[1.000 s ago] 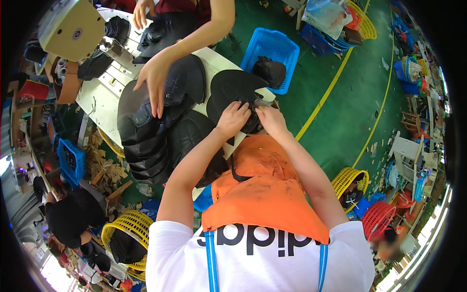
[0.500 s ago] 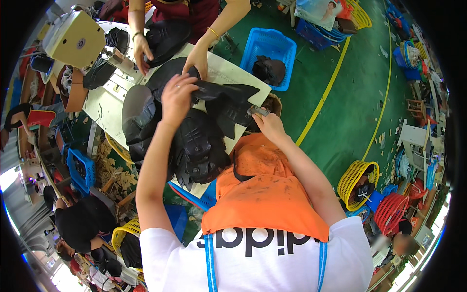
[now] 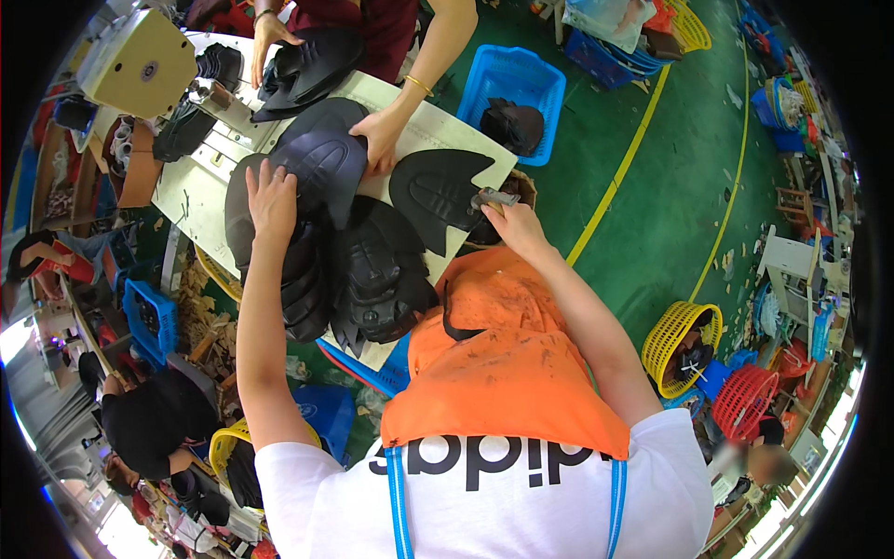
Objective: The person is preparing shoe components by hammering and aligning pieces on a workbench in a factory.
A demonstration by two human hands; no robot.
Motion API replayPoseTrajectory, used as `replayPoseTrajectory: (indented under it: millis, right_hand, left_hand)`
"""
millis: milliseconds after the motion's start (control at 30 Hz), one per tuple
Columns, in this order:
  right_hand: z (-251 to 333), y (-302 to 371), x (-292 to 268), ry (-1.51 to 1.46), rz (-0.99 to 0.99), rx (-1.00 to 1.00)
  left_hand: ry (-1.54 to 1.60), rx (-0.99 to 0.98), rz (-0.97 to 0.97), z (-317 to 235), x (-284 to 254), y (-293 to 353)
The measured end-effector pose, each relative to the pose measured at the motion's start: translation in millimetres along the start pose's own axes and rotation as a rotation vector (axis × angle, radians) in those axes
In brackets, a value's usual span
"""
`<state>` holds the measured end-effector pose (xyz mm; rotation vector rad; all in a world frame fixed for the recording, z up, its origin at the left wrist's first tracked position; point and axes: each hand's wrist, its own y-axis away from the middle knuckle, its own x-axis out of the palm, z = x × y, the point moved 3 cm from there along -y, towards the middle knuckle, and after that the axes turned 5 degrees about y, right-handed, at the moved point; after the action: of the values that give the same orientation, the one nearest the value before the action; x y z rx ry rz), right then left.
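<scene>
The left hand (image 3: 273,205), fingers apart, lies over stacked black shoe parts (image 3: 303,296); the right hand (image 3: 515,227) is clamped on a small metal tool (image 3: 494,197) at the edge of a single black part (image 3: 436,190), flat on the pale surface (image 3: 442,129). Work appears unfinished: the single part lies separate; which stacked ones are already treated cannot be told.

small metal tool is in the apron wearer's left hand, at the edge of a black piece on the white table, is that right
No: the head view shows the small metal tool in the right hand, not the left hand. It is at the edge of a black piece on the white table.
</scene>
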<state>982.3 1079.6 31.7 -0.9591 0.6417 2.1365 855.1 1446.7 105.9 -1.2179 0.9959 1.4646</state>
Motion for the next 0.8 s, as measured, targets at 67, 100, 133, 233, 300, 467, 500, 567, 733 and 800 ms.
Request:
replayPoseTrajectory:
  millis: [67,100,133,233,300,467,500,567,733,800]
  right_hand:
    - [-3,1,-5,-0.031,0.044,0.054]
    - [-3,3,-9,-0.026,0.048,0.053]
    - [-1,8,-14,-0.006,0.091,0.065]
    - [-4,17,-17,0.018,0.158,0.099]
    - [-2,22,-14,0.015,0.189,0.107]
    - [5,23,-10,0.039,0.133,0.068]
    - [7,24,-7,0.044,0.141,0.071]
    - [8,22,-4,0.065,0.085,0.111]
    - [15,27,11,0.116,0.086,0.176]
    - [15,30,15,0.05,0.042,0.152]
  left_hand:
    - [-0.181,-0.12,0.146,-21,-21,-7]
    - [-0.177,-0.147,0.203,-28,-22,-9]
    - [-0.153,-0.139,0.025,-37,-23,-8]
    - [0.269,-0.05,-0.009,-115,-29,-11]
    - [0.558,0.333,-0.081,-183,11,12]
    - [0.652,0.311,-0.091,-233,50,25]
    - [0.66,0.307,-0.088,-236,53,27]
    - [0.646,0.352,-0.095,-242,58,26]
    - [0.736,0.326,-0.119,-251,64,31]
    - [0.763,0.309,-0.088,-251,64,31]
